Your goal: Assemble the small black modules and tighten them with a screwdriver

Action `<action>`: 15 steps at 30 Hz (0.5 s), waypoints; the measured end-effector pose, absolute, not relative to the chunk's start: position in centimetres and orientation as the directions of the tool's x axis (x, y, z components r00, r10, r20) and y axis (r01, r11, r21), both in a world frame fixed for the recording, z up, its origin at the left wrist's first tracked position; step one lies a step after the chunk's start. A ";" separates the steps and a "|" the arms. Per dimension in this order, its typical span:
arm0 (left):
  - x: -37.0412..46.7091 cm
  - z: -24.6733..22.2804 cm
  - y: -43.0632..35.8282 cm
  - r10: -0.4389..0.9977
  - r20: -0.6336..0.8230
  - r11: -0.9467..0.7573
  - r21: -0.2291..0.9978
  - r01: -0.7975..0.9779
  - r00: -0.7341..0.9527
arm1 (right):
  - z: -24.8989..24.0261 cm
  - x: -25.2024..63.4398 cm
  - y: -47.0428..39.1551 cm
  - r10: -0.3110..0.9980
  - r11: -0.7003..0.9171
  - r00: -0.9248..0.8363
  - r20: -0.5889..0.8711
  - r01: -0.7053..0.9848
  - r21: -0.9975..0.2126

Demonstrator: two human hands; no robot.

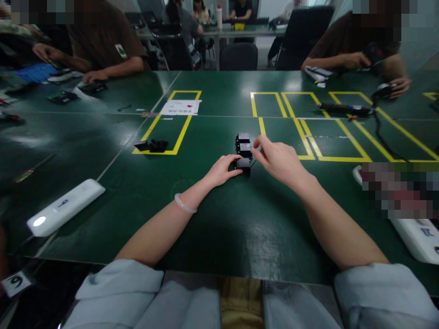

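Three small black blocks stand in a column on the green table (206, 228), in front of me. My left hand (221, 172) has its thumb and fingers around the left side of the nearest black block (243, 165). At the right side of the middle black block (244, 148) is my right hand (277, 160), its thumb and forefinger pinched close together; whatever small thing they may hold is hidden. The farthest black block (243, 137) lies just beyond, touched by neither hand.
Black parts (158, 145) lie inside a yellow taped frame at the left, below a paper label (181, 107). White devices (66, 207) rest left and right. A black tool (346, 109) with a cable lies right. Two people work across the table.
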State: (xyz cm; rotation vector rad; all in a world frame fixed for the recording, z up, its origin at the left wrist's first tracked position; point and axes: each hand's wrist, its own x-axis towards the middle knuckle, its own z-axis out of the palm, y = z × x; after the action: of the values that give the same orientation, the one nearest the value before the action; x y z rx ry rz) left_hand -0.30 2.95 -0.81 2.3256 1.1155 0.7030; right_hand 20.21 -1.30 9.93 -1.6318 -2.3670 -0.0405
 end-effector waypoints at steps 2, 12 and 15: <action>-0.3 -0.8 2.9 0.809 0.234 -0.556 0.602 0.573 0.539 | 9.9 20.2 -1.3 0.917 0.356 -0.326 0.228 0.928 -0.105; -0.3 -0.5 2.8 0.810 0.233 -0.555 0.602 0.574 0.538 | 10.1 20.1 -1.5 0.913 0.368 -0.334 0.235 0.923 -0.113; -0.2 -0.6 2.9 0.811 0.231 -0.553 0.601 0.577 0.538 | 10.1 20.1 -1.4 0.918 0.357 -0.326 0.227 0.928 -0.110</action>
State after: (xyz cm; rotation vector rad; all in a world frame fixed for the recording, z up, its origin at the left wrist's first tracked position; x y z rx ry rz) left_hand -0.23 2.85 -0.55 2.3200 1.1267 0.6866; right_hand 20.11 -1.44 10.08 -1.6506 -2.3717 -0.0575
